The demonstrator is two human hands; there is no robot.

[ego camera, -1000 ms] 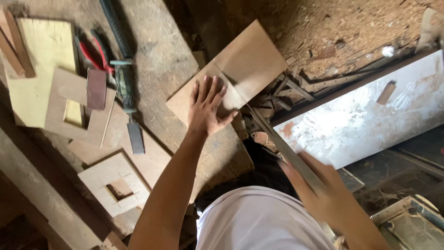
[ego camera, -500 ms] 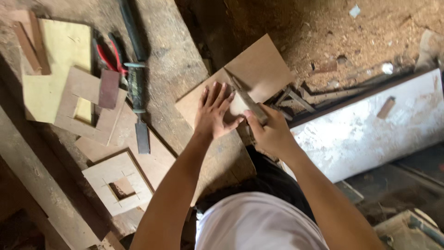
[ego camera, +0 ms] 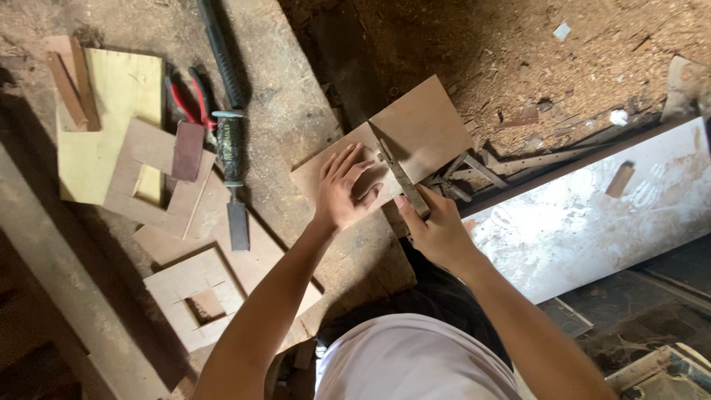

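A thin brown plywood panel [ego camera: 422, 130] lies on the workbench, overhanging its right edge. My left hand [ego camera: 342, 189] presses flat on the panel's near part, fingers spread. My right hand [ego camera: 437, 226] grips the handle of a hand saw [ego camera: 400, 178], whose narrow blade lies across the panel along a line between the two hands.
On the bench [ego camera: 296, 111] to the left lie a chisel [ego camera: 235, 178], red-handled pliers [ego camera: 185, 96], a black bar [ego camera: 218, 52], a yellow board [ego camera: 111, 126] and plywood pieces with square cut-outs [ego camera: 196, 296]. A white painted board [ego camera: 592, 215] leans at right over a sawdust-covered floor.
My right hand came up from the lower right with the saw and set its blade across the panel. The left hand stayed pressed on the panel.
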